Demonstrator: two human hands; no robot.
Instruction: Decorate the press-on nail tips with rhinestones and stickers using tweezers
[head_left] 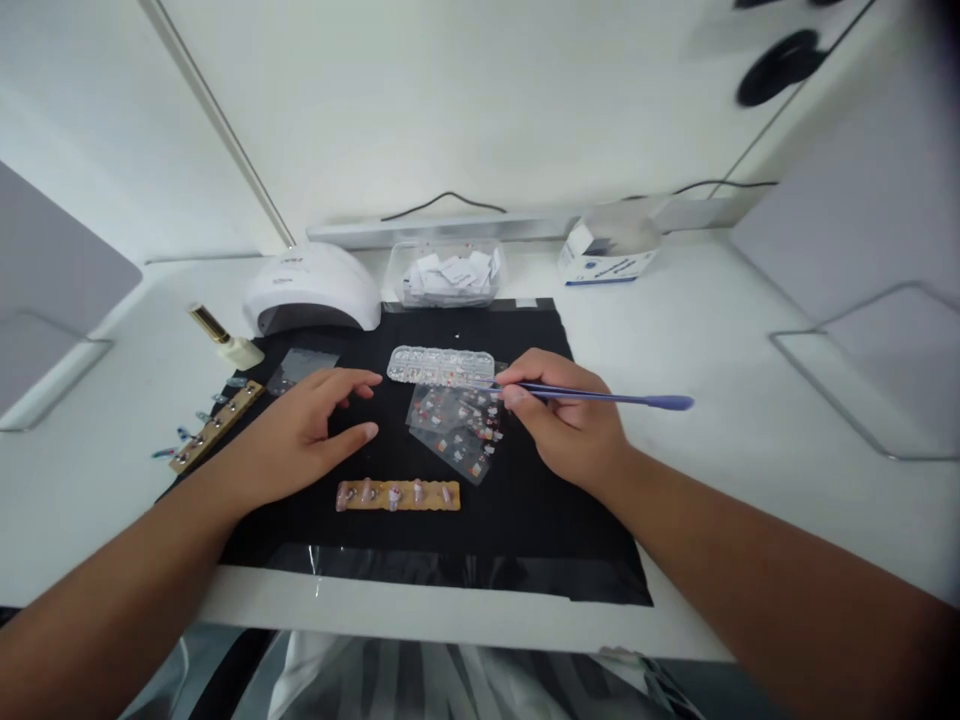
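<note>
My right hand point(566, 415) is closed around slim purple tweezers point(637, 399). Their thin tip reaches left to the near edge of a clear, compartmented case point(441, 362) that holds small shiny pieces. Below the case lie overlapping transparent sticker sheets point(450, 440) with small red and white designs. My left hand point(315, 420) hovers left of the case, its thumb and fingers apart, holding nothing. Nearer to me, a tan display strip point(405, 503) carries several pink false nails, one with a white figure on it.
A black mat point(525, 530) covers the middle of the white table. Behind it stand a white nail lamp point(315, 285), a clear box of white packets point(450, 275) and an opened carton point(611, 250). At left are a polish bottle point(238, 350) and another nail strip point(214, 430).
</note>
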